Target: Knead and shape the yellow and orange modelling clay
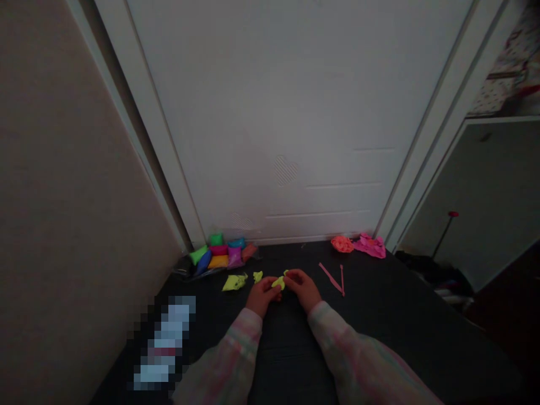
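The left sleeve (230, 354) at seven o'clock and right sleeve (358, 360) at five are pale, banded pink and greenish. Left hand (260, 295) and right hand (306, 289) are bare.

Blk counter (295, 354) has bright pkts (218, 261) piled back L; yellow pkt (234, 282) & sm. yellow bit (257, 276) nr mid; thin pink V-shaped thing (332, 278) R; orange lump (342, 243) just beside pink lump (370, 246) back R; blurry pale thing (169, 340) front L.

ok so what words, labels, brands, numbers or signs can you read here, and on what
No text can be read.
Coloured packets: any print is too small and dim.
Yellow packet: any marks too blurred to read.
Pixelated patch on the left: unreadable.
White panel: heart shapes, no lettering visible.
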The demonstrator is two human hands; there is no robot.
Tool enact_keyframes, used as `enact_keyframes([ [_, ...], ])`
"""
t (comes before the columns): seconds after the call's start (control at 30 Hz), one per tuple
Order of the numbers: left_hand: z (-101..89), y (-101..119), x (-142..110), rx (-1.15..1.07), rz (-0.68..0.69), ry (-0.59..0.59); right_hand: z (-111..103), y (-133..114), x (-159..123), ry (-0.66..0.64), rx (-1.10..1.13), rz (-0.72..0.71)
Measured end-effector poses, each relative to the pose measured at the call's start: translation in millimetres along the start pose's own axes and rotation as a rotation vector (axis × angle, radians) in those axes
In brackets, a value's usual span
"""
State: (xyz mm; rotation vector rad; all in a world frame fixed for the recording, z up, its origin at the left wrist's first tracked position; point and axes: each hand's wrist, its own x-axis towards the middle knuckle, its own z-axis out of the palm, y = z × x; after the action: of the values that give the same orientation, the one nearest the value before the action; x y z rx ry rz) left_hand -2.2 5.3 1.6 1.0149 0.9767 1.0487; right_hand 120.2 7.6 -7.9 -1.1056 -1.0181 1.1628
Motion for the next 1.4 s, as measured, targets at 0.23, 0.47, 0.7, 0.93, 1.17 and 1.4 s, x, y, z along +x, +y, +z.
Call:
enact_keyframes([
  [0.23, -2.9, -7.6, 9.3, -0.028, -0.005, 0.059, 0.2, 3.5, 0.4, -0.046, 0.052, 0.053],
  [0.47, 1.8, -4.1, 7.2, -0.015, 0.043, 0.215, 0.4, 5.6, -1.0, -0.077, -0.057, 0.048],
  [0.7, 2.2, -6.9, 8.1, -0.031, 0.048, 0.197, -0.9, 1.0, -2.3, -0.054, -0.143, 0.015],
  [0.93, 3.1, -7.2, 8.9, -0.012, 0.043, 0.171, 3.3, -0.4, -3.7, -0.044, -0.129, 0.011],
  [1.17, 4.4, -4.8, 7.7, 0.018, 0.053, 0.16, 3.3, -2.8, -4.3, -0.003, -0.186, -0.029],
  [1.4, 3.0, -4.5, 8.1, 0.038, 0.051, 0.146, 2.5, -6.1, -3.9, -0.083, -0.213, -0.043],
])
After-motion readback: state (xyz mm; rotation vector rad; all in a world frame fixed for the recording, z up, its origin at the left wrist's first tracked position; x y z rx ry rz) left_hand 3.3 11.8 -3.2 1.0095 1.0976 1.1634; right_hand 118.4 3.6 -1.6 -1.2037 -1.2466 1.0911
